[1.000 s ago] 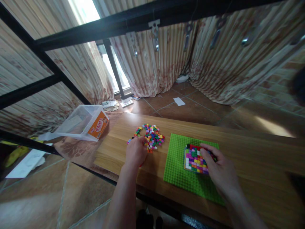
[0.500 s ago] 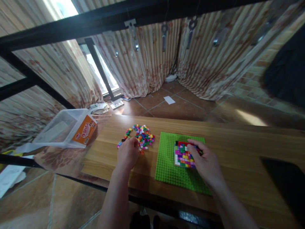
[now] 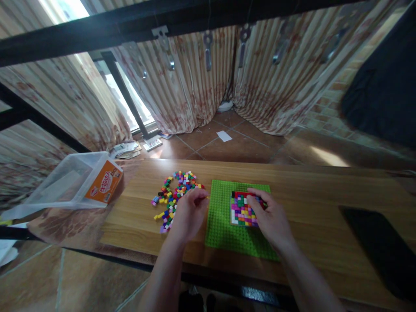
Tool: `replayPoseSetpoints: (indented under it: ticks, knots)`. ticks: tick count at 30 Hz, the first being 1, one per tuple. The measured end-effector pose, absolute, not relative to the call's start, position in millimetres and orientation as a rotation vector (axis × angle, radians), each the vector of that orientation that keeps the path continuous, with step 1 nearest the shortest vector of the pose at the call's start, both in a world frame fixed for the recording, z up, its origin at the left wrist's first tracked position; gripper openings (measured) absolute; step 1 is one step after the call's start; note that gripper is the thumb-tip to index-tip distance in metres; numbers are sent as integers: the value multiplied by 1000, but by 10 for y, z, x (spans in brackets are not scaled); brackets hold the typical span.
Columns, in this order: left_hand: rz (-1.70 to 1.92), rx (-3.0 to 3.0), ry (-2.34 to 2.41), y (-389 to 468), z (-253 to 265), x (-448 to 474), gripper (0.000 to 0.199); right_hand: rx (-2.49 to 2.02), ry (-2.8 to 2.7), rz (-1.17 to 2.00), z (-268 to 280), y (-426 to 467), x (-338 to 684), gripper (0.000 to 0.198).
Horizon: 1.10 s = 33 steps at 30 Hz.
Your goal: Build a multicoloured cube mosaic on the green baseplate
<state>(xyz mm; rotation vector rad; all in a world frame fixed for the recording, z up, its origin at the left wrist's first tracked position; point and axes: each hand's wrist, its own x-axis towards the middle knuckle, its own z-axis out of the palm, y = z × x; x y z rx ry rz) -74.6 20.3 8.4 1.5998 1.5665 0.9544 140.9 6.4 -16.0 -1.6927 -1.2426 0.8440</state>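
My left hand [image 3: 191,213] hovers between the brick pile and the green baseplate, its thumb and fingers pinched together. A small yellowish toy brick [image 3: 207,197] seems to show at the fingertips, though it is tiny and blurred. My right hand [image 3: 272,219] grips the right side of a multicoloured brick panel [image 3: 242,210], with fingers over its far edge and the thumb on top. That panel has a red row along its far side and rests on the green baseplate [image 3: 221,234]. Loose toy bricks [image 3: 169,200] in many colours lie left of the baseplate, partly hidden by my left hand.
The wooden tabletop [image 3: 136,216] carries a dark flat object [image 3: 373,242] at the right. Left of the board stands a clear plastic box [image 3: 65,182] with an orange label. A dark rail [image 3: 130,32] with hanging metal pieces crosses above, before striped curtains [image 3: 182,95].
My left hand has moved right from the brick pile towards the baseplate, uncovering more loose bricks. My right hand keeps its hold on the panel. The view has shifted slightly to the right.
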Motion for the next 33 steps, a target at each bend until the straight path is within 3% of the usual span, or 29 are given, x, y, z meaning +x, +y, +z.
replayPoseSetpoints:
  ticks: [12, 18, 23, 33]
  knots:
    - [1081, 1261, 1309, 170, -7, -271, 13, -1670, -1268, 854, -158, 61, 1413, 40]
    - [1057, 1237, 1257, 135, -32, -199, 21, -1587, -1399, 574, -127, 18, 1369, 30]
    - [1056, 1136, 1215, 127, 38, -184, 12, -1501, -1520, 527, -74, -13, 1328, 26]
    - [1001, 970, 1123, 142, 138, -154, 30, -1423, -1629, 502, -75, -27, 1299, 20]
